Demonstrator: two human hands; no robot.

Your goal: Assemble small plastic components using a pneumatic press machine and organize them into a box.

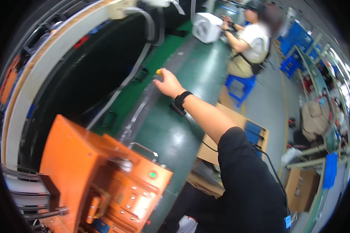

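My right hand [169, 84] reaches out over the far left side of the green table [179, 132], its arm coming from the lower right in a black sleeve. The fingers pinch a small yellow thing [158, 72]; motion blur hides what kind it is. Around the wrist is a black strap [182, 98] with a small black device. Closer to me, at the lower left, stands an orange machine [144, 182] with a green button [153, 174] and a metal handle [144, 149]. My left hand does not show.
A white boxy appliance [208, 28] with a round grille stands farther along the table, by a seated person [254, 42] on a blue stool [240, 86]. Along the left runs a black conveyor belt [89, 73]. Open cardboard boxes [305, 190] and shelving line the right.
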